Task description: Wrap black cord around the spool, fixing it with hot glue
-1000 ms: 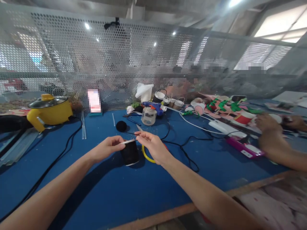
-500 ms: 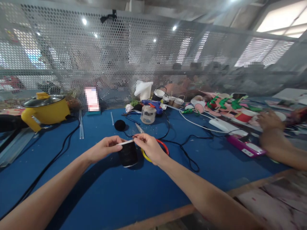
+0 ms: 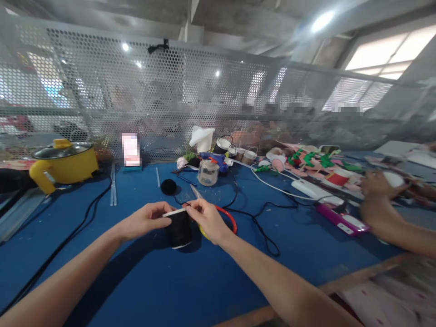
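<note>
A paper cup [image 3: 179, 229] wrapped in black yarn, with a white rim, is held between my two hands just over the blue table. My left hand [image 3: 145, 222] is closed on the rim's left side, thumb in front and fingers behind. At the right side of the rim, my right hand [image 3: 209, 221] pinches the edge and what looks like the yarn strand. That strand leads back to a black yarn ball [image 3: 168, 186] behind the cup. Scissors [image 3: 233, 220] with red and yellow handles lie partly hidden under my right hand.
A clear jar [image 3: 208, 172] and a blue glue gun [image 3: 220, 160] stand behind. To the left are a yellow electric pot [image 3: 64, 161] and a phone [image 3: 131, 150]. Black cords [image 3: 262, 222] and a purple box [image 3: 340, 220] lie rightward, near another person's hand [image 3: 374, 186].
The view has tilted up slightly, so the table and hands appear lower. Both hands keep their hold on the cup, with little visible movement.
</note>
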`<state>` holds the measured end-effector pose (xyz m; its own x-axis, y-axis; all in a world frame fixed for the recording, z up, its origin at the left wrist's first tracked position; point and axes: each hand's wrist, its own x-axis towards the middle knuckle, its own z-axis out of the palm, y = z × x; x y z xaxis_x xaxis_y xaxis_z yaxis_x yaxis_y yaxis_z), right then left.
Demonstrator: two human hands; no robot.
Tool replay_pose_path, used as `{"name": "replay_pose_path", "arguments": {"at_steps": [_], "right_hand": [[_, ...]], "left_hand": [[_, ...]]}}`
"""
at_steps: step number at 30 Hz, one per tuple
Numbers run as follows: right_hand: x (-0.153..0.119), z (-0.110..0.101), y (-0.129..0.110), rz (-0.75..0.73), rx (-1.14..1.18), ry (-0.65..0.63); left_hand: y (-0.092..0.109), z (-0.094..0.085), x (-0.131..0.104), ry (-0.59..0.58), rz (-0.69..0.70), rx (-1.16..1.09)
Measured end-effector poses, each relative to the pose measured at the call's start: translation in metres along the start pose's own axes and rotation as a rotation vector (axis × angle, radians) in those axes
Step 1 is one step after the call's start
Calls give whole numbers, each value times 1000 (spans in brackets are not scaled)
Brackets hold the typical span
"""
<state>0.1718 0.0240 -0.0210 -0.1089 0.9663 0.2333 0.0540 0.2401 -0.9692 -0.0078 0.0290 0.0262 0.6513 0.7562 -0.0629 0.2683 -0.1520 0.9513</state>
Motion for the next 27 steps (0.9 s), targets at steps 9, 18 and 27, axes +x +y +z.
{"name": "replay_pose_path", "arguments": {"at_steps": [9, 18, 27], "right_hand": [[-3, 4, -4, -38, -142, 3], [-8, 2, -15, -76, -164, 10], [-12, 3, -15, -105, -190, 7]], "left_hand": [[-2, 12, 1, 87, -33, 178], [-14, 7, 1, 84, 168, 21], [4, 13, -1, 131, 84, 349]]}}
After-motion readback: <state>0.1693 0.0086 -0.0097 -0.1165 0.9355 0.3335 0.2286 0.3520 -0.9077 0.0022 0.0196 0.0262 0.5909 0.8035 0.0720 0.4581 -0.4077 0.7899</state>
